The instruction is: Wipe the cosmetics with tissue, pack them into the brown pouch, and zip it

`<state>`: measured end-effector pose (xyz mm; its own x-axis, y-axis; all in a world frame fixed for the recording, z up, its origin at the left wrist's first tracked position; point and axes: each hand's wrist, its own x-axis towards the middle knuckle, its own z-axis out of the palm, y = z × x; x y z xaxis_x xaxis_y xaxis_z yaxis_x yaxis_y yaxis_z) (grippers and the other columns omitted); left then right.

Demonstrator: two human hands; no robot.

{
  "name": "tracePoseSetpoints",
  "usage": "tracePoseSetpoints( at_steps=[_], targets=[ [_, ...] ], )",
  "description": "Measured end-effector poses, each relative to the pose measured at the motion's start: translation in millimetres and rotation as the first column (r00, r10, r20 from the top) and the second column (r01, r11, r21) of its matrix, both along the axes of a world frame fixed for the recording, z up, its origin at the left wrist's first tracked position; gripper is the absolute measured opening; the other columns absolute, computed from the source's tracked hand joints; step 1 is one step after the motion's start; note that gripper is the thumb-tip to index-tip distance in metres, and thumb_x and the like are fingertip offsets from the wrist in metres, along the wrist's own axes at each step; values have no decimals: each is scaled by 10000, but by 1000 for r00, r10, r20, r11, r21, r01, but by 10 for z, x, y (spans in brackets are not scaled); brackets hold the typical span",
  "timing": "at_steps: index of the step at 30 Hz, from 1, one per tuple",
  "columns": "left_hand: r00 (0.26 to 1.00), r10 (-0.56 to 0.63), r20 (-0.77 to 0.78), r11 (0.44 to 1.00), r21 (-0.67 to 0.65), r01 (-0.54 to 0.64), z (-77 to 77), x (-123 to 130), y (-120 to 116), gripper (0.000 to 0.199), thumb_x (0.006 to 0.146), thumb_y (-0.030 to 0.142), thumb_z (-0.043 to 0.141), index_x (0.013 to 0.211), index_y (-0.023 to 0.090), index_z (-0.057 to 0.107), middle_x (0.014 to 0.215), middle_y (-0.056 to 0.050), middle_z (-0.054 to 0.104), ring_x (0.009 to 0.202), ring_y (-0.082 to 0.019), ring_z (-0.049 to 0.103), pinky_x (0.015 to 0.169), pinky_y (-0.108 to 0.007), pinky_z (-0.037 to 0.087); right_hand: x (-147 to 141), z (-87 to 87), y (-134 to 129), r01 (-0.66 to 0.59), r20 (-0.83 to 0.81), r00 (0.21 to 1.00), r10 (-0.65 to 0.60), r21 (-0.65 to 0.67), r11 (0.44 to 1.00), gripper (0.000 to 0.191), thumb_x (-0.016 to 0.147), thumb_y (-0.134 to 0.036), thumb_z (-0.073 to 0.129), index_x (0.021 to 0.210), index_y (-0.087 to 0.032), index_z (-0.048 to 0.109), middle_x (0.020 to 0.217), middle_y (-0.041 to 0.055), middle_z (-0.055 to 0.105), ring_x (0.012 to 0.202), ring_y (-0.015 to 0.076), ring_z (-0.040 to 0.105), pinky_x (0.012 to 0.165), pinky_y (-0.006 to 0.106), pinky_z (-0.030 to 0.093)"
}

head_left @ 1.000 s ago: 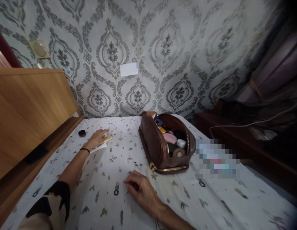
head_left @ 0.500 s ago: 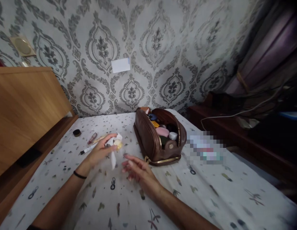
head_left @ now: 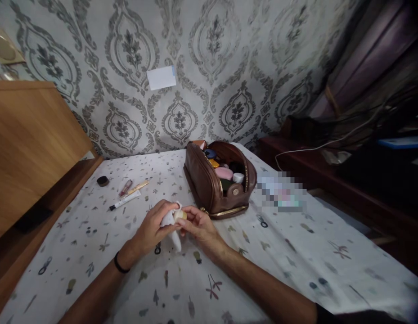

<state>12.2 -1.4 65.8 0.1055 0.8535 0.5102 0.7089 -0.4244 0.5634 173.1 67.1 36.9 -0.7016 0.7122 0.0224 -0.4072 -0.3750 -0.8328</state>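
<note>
Over the bedsheet, my left hand [head_left: 156,227] is closed around a crumpled white tissue [head_left: 176,241], one end of which hangs below the fingers. My right hand [head_left: 204,229] meets it and pinches a small pale-yellow item [head_left: 180,216], whose kind I cannot make out. Its lower part is hidden by fingers and tissue. Just behind my hands stands a brown leather toiletry bag [head_left: 204,182], unzipped, with a pink oval item [head_left: 224,173] and a white-lidded jar [head_left: 238,177] among its contents.
Left of the bag lie a white tube with a black cap [head_left: 126,201], a thin tan stick [head_left: 137,186], a small pinkish tube [head_left: 125,188] and a round black lid-like item [head_left: 102,181]. A wooden cabinet [head_left: 33,148] borders the left; a blurred packet [head_left: 281,191] lies right.
My hands have come together, and my right fingers now grip the yellow item at the tissue. My left hand moved right and nearer, uncovering the tubes. The view shifted slightly.
</note>
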Motion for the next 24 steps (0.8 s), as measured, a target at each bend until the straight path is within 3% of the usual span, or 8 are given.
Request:
tracePoseSetpoints(
  at_steps=[3, 9, 15, 20, 24],
  targets=[
    [1000, 5, -4, 1000, 20, -5, -24, -3, -13, 323, 941, 429, 586, 1173, 204, 587, 995, -65, 641, 873, -177, 630, 772, -274, 509, 2, -6, -4, 6, 9, 1000, -6, -17, 1000, 395, 632, -388, 899, 880, -193, 663, 746, -32, 683, 638, 92, 593, 570, 200, 458],
    [1000, -4, 14, 1000, 23, 3, -64, -6, -4, 346, 937, 432, 587, 1200, 207, 597, 1031, -84, 658, 904, -196, 643, 784, -292, 521, 21, -5, -1, -60, 33, 998, 62, -45, 997, 442, 707, -566, 804, 779, -174, 613, 650, -2, 686, 556, 111, 623, 489, 200, 419],
    [985, 73, 156, 993, -98, -58, -68, -23, -15, 329, 896, 400, 640, 1156, 200, 621, 1060, -66, 679, 934, -196, 644, 838, -288, 510, 19, -1, 18, -17, 17, 1000, 18, -72, 997, 403, 687, -506, 838, 817, -187, 628, 708, -8, 679, 587, 112, 617, 493, 201, 407],
    [900, 282, 331, 944, -266, -198, -23, 1, -39, 297, 907, 405, 577, 1109, 193, 624, 1046, -45, 696, 902, -191, 644, 807, -273, 511, 49, -17, 68, 132, 68, 989, -135, 50, 990, 382, 639, -383, 885, 908, -216, 673, 808, -23, 662, 675, 106, 570, 545, 205, 411],
    [905, 271, 329, 931, -330, -159, -8, 78, -51, 336, 866, 443, 599, 1089, 195, 638, 1053, -48, 691, 976, -219, 638, 863, -289, 503, 33, -71, 61, 135, 107, 983, -151, 140, 981, 515, 570, -365, 915, 1000, -227, 668, 831, -22, 662, 760, 127, 594, 689, 248, 468]
  ],
)
